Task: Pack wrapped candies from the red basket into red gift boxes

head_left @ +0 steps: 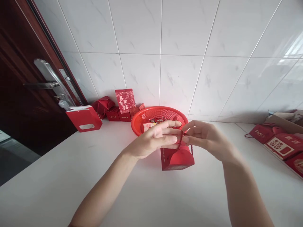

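Note:
A small red gift box (178, 159) with a dark red cord handle (192, 150) is on the white table in front of the red basket. Above the box, my right hand (203, 135) pinches the cord between thumb and fingertips. My left hand (161, 137) is beside it, its fingers stretched out and apart, touching or just behind the cord. The red plastic basket (137, 123) holds small wrapped packets and stands just behind both hands, partly hidden by them.
At the back left stand a red box with an oval window (86, 119), several dark red boxes (113, 114) and a printed red card (125, 101). More red boxes (280, 146) sit in a carton at the right. A tiled wall (180, 82) rises behind; a door (21, 78) is left.

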A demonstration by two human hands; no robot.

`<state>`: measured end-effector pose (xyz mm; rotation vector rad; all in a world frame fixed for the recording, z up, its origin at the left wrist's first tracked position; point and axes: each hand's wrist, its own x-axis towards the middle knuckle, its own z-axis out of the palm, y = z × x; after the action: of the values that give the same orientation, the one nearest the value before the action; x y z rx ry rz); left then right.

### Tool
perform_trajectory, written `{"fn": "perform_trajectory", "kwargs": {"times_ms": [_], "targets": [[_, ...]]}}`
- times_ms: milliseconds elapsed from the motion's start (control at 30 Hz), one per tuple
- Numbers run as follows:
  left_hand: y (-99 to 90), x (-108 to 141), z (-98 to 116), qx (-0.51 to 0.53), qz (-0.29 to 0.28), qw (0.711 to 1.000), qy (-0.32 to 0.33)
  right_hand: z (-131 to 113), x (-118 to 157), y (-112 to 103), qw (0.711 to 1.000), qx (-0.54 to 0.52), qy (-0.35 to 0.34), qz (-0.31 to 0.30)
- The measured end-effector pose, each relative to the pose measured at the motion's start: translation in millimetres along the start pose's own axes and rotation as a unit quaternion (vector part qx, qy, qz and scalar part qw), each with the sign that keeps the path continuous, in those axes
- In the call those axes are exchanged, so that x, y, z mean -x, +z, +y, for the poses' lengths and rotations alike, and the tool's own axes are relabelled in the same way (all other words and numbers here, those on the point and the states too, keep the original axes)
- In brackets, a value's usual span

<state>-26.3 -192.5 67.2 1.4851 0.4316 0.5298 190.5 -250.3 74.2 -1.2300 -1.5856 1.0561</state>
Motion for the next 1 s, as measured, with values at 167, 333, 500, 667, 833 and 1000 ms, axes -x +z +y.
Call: {"fn": "perform_trajectory", "kwargs": {"times_ms": [167,333,500,667,833,1000], "targets": [[6.7,-0.1,-3.6,-0.026,-0.018,0.999,0.043,3.9,0.2,18.3,0.990,0.053,-0.014,0.127],[11.2,-7.2,-19.2,-0.173,0.078,0.979,0.073,5.5,-0.6,19.2,0.982,-0.003,-0.063,0.180],[16.8,-17.6,-39.3,-0.331,0.141,0.929,0.084,-4.1,2.9,16.5,0.974,-0.030,-0.055,0.216],[19.0,-22.8,-42.9,-0.365,0.128,0.918,0.084,-4.9,4.4,14.7,0.971,-0.061,-0.065,0.220],[15.9,-24.9,-43.5,-0.360,0.096,0.925,0.071,-2.8,3.8,10.8,0.972,-0.128,-0.044,0.193],[12.7,-26.2,-45.8,-0.353,0.057,0.930,0.089,-3.4,2.9,10.0,0.973,-0.170,-0.031,0.150]]}}
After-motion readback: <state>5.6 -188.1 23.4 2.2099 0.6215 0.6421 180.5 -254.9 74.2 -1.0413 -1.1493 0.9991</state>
